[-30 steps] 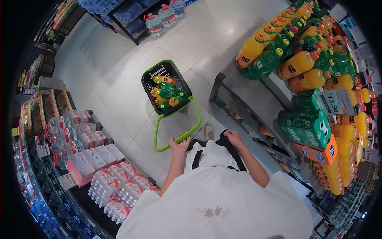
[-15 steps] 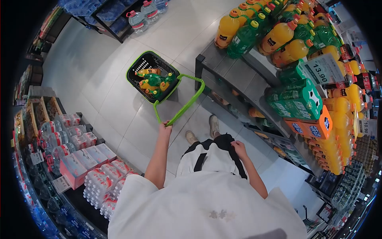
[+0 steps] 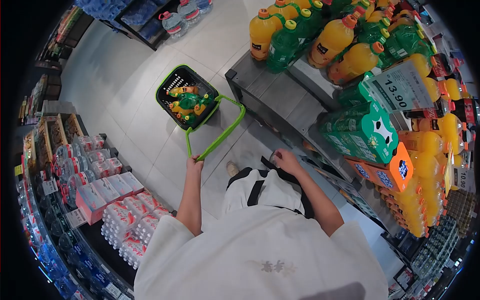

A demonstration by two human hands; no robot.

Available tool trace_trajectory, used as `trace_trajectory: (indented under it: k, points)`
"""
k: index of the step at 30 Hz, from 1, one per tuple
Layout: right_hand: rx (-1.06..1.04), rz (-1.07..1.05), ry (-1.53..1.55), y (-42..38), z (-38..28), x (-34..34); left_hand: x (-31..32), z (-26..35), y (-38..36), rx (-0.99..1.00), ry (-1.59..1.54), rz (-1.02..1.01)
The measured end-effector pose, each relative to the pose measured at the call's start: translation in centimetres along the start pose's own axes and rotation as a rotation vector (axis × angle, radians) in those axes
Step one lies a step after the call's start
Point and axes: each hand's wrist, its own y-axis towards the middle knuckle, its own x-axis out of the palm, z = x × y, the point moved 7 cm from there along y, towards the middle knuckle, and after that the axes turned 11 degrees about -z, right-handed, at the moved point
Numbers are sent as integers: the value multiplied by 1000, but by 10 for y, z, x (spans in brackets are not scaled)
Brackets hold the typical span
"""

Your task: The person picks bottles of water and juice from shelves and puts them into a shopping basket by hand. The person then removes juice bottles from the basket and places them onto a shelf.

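My left hand is closed around the bright green handle of a shopping basket. The black basket with a green rim stands on the floor ahead of me, tilted in my view. Inside lie several small orange-drink bottles and green bottles with yellow caps. My right hand hangs in front of my dark-trimmed trousers, fingers loosely curled and a little apart. I see nothing held in it.
On my right is a grey display stand with large orange-juice bottles, a green can multipack and a price sign. Shrink-wrapped bottle packs and pink-white boxes line the left. Big water bottles stand ahead.
The right-hand display has come closer as I move forward. The basket stays at about the same distance, with my left hand still on its handle. My right hand has swung forward and up.
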Motion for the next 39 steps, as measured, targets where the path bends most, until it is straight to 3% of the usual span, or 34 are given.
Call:
trace_trajectory:
  k: [7, 10, 12, 18, 21, 24, 26, 28, 30, 32, 39]
  points:
    - [-321, -37, -395, 41, -69, -45, -29, -49, -9, 7, 18, -122]
    - [-437, 41, -675, 63, -97, -49, -32, -64, -37, -36, -95, 20]
    - [-540, 56, -848, 80, -113, -46, -31, -61, -56, -52, 20, 54]
    - [-694, 69, -907, 142, -157, -45, 5, -44, -110, -433, 91, 18]
    - [-745, 148, -844, 177, -173, -62, 70, 4, -143, -570, 1001, -46]
    - [-784, 101, -871, 207, -172, -74, 89, 54, -80, -279, 1909, -1]
    - [-789, 31, -880, 212, -158, -72, 108, 64, -19, 189, 2328, -173]
    - [-767, -23, -877, 219, -148, -69, 120, 51, 36, 119, 1952, -285]
    - [-713, -55, -856, 222, -141, -65, 149, 24, 70, 89, 1800, -338]
    - [-697, -65, -862, 226, -135, -63, 153, -12, 117, -54, 1856, -324]
    - [-590, -110, -894, 232, -124, -64, 163, -122, 227, -127, 2169, -362]
